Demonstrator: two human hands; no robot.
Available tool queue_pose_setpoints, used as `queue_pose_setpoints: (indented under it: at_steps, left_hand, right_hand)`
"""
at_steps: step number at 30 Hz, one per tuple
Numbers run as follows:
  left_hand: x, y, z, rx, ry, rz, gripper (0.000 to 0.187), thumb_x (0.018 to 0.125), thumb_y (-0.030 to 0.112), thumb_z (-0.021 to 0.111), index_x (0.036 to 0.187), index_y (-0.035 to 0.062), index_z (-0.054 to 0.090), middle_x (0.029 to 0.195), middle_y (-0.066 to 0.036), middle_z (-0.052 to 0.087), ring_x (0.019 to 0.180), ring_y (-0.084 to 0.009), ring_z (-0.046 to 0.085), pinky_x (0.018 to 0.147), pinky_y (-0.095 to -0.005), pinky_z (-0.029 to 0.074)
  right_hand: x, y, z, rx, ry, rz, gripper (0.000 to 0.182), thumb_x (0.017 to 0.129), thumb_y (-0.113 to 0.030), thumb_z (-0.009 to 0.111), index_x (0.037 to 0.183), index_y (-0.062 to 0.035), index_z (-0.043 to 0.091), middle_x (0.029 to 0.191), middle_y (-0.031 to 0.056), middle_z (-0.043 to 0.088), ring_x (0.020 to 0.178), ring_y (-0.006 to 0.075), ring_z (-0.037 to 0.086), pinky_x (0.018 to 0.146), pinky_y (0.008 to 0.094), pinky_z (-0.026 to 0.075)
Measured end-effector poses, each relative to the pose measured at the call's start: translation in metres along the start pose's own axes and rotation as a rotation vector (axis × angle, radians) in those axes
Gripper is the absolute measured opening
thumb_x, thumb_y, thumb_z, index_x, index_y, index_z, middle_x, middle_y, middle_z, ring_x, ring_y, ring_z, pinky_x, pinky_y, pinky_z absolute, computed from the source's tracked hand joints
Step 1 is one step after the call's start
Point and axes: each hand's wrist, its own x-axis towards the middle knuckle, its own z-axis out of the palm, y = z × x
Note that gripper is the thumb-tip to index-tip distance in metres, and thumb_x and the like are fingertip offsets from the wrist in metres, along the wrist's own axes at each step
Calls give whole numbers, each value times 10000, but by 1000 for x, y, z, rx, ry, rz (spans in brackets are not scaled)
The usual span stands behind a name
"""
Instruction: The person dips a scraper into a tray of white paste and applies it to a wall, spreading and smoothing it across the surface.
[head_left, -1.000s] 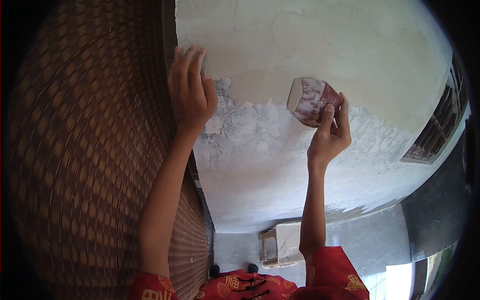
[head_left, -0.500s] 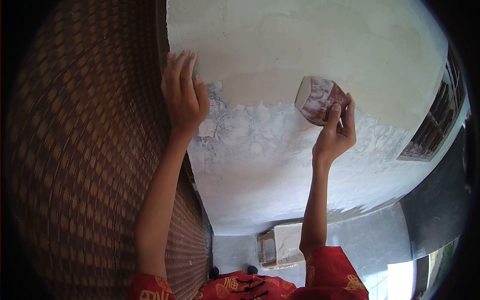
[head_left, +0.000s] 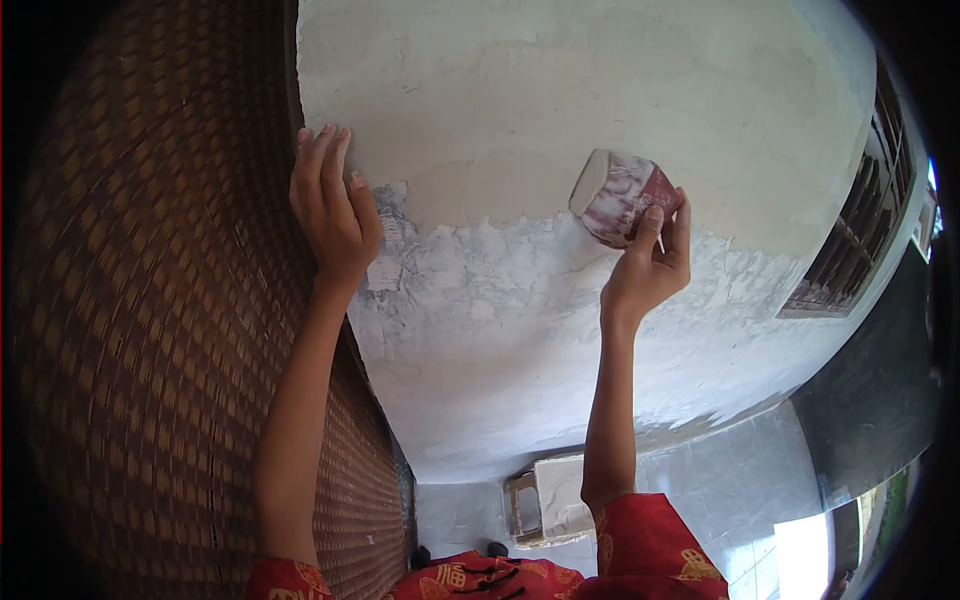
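My right hand [head_left: 645, 265] grips a maroon spreader [head_left: 620, 200], an angular piece smeared with white putty and with a pale far edge. Its thumb lies on the near face, while the other fingers are partly hidden behind. The spreader is at the wall [head_left: 540, 110], along the border between a smooth beige upper coat and a patchy white-grey lower area. Up at the wall's left edge, my left hand [head_left: 335, 205] is open, its fingers stretched out against the surface, beside a rough grey patch [head_left: 395, 205].
A brown woven panel [head_left: 170, 330] runs close along the left side. Below, on the grey tiled floor [head_left: 460, 510], stands a pale board or stool-like thing [head_left: 560, 495], partly behind my right arm. A dark slatted window opening [head_left: 850, 220] is at the right.
The view has shifted slightly, so the wall and both arms appear farther left. Against the wall, my left hand and the spreader in my right hand show little or no movement.
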Motion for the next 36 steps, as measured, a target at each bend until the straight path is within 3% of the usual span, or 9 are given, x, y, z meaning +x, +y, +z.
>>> queue_pose_setpoints:
  at_steps: [3, 5, 9, 13, 17, 21, 26, 31, 36]
  left_hand:
    - [0, 2, 0, 5, -17, -2, 402, 1000, 169, 399, 1345, -3, 514, 1375, -157, 484, 1371, -377, 391, 1101, -504, 315]
    - [1, 2, 1, 8, -6, 3, 403, 1000, 170, 400, 1346, -3, 514, 1375, -157, 484, 1372, -378, 391, 1101, -503, 316]
    - [0, -1, 0, -8, 3, 8, 404, 1002, 174, 399, 1346, -5, 513, 1379, -157, 480, 1377, -381, 387, 1104, -503, 316]
    - [0, -1, 0, 5, 8, 6, 408, 1002, 173, 397, 1352, -7, 506, 1382, -158, 475, 1377, -381, 385, 1108, -506, 315]
    - [0, 1, 1, 7, 10, 1, 407, 1003, 172, 396, 1350, -11, 504, 1380, -160, 475, 1370, -383, 393, 1109, -508, 316]
    - [1, 3, -1, 10, -3, -2, 405, 997, 166, 403, 1348, -10, 506, 1375, -161, 478, 1367, -386, 395, 1104, -510, 321]
    - [1, 0, -3, -8, -26, 12, 405, 1001, 143, 397, 1346, -48, 485, 1394, -183, 462, 1379, -405, 367, 1120, -511, 307]
    - [0, 2, -4, 8, -40, -8, 403, 1001, 142, 397, 1348, -45, 482, 1395, -183, 456, 1374, -409, 368, 1124, -515, 301]
    - [-2, 0, 0, -7, -4, -5, 406, 977, 144, 419, 1350, 9, 508, 1377, -150, 484, 1369, -376, 394, 1113, -505, 318]
  right_hand:
    - [14, -11, -20, 30, 111, 8, 402, 993, -69, 536, 1366, 73, 486, 1151, 223, 645, 995, 234, 677, 800, 332, 600]
    - [-1, -14, -11, 75, -1, 29, 404, 993, -81, 550, 1364, 69, 490, 1165, 216, 642, 998, 226, 673, 786, 318, 597]
    - [-37, 4, 27, -22, -215, -152, 349, 981, -71, 591, 1324, -8, 587, 928, 90, 722, 833, 91, 653, 704, 197, 481]
    - [-4, 9, -4, -5, -62, 41, 400, 983, -60, 571, 1366, 42, 520, 1121, 168, 679, 945, 165, 667, 764, 261, 550]
    - [18, 4, -40, 23, 102, 58, 414, 991, -61, 544, 1376, 76, 474, 1217, 197, 627, 1030, 241, 664, 887, 320, 578]
    - [-27, -7, -9, 137, -88, 66, 408, 983, -55, 572, 1368, 62, 500, 1207, 192, 643, 1019, 183, 650, 869, 303, 550]
    - [-72, 12, 32, -10, -220, -7, 338, 960, -39, 609, 1296, -8, 613, 995, 114, 732, 894, 71, 637, 786, 212, 485]
    - [-41, -2, -7, 63, -26, 129, 382, 997, -51, 548, 1362, 55, 515, 1144, 184, 666, 955, 173, 665, 821, 281, 552]
    - [-70, -15, 24, 35, -257, 30, 368, 977, -51, 594, 1332, 39, 559, 1147, 162, 688, 995, 137, 650, 853, 263, 525]
